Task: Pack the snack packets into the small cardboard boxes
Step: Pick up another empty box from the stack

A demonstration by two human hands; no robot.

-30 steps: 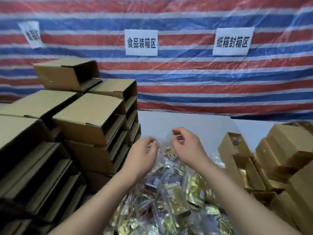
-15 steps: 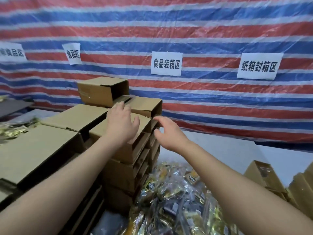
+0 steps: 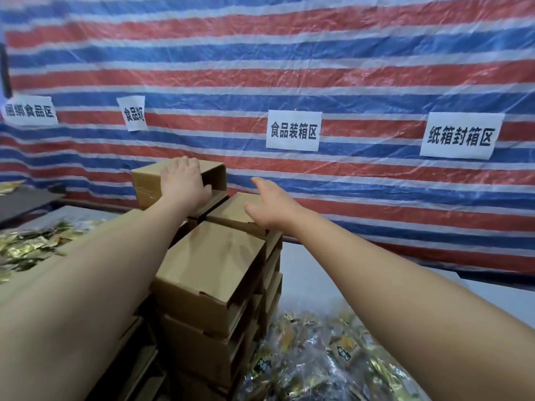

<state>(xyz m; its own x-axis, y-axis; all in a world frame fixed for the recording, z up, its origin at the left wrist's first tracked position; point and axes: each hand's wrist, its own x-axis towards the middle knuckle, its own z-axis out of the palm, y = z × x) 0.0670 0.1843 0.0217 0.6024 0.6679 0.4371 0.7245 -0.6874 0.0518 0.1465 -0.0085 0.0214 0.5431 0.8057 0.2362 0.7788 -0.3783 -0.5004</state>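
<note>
Left hand point(image 3: 183, 180) lies on the top cardboard box point(image 3: 150, 180), centre-left of frame: palm flat on the lid, fingers spread over its far edge, thumb down by the open front; grip loose, not clearly closed round it. Right hand point(image 3: 270, 206) hovers just right of that box, above the neighbouring box point(image 3: 231, 211), fingers straight and relaxed, holding nothing. Top box is plain brown card, open side facing right, perched at the back of a stack of like boxes point(image 3: 211, 273) running down the centre. Snack packets point(image 3: 327, 363), gold and clear wrappers, are heaped on the worktop point(image 3: 312, 273) at lower right, well below both hands; a second heap point(image 3: 26, 247) sits at the left edge. Forearms hide the left stacks; packet print is too blurred to read. Striped tarp point(image 3: 289, 53) behind carries paper signs point(image 3: 293, 130).
</note>
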